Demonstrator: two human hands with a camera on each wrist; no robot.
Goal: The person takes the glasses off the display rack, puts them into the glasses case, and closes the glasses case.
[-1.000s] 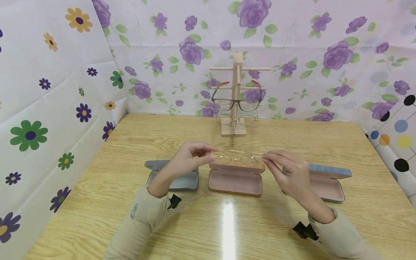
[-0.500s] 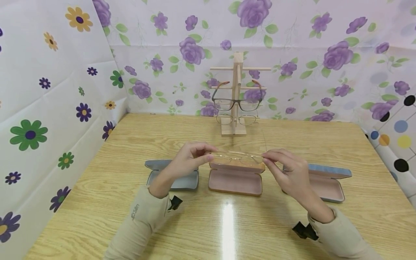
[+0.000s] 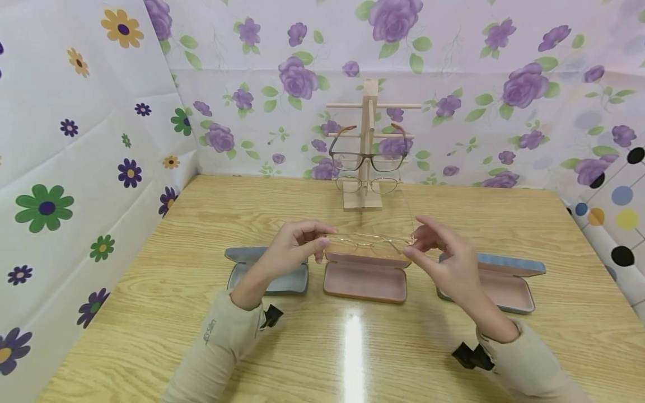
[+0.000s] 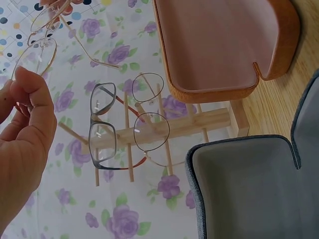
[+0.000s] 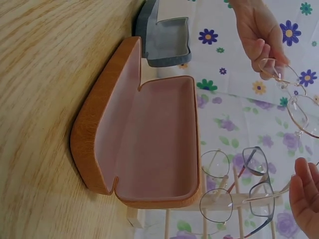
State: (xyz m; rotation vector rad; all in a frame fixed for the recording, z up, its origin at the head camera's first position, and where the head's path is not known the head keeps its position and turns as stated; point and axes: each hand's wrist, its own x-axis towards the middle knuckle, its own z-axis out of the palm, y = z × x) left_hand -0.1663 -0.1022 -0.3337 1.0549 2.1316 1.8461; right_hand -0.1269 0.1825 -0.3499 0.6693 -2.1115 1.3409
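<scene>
My left hand (image 3: 297, 243) pinches one end of a pair of thin gold-rimmed glasses (image 3: 364, 244), held above the orange case (image 3: 365, 282). At their other end my right hand (image 3: 448, 257) has its thumb and fingers parted, fingertips right by the hinge. One temple of the glasses reaches back toward the stand. In the left wrist view, the left fingers (image 4: 32, 87) are right at a round lens. The right wrist view shows the right fingertips (image 5: 301, 181) beside a temple. The orange case lies open, its pink lining bare.
A blue-grey case (image 3: 282, 280) lies open at left and a blue case with pink lining (image 3: 511, 291) at right. Behind, a wooden stand (image 3: 369, 117) bears dark-framed glasses (image 3: 363, 159) and thin wire-rimmed glasses (image 3: 347, 184). Flowered cloth surrounds the table.
My right fingers have parted from their pinch on the glasses' end, the index finger lifting. My left hand stays at its end, and the glasses have barely moved.
</scene>
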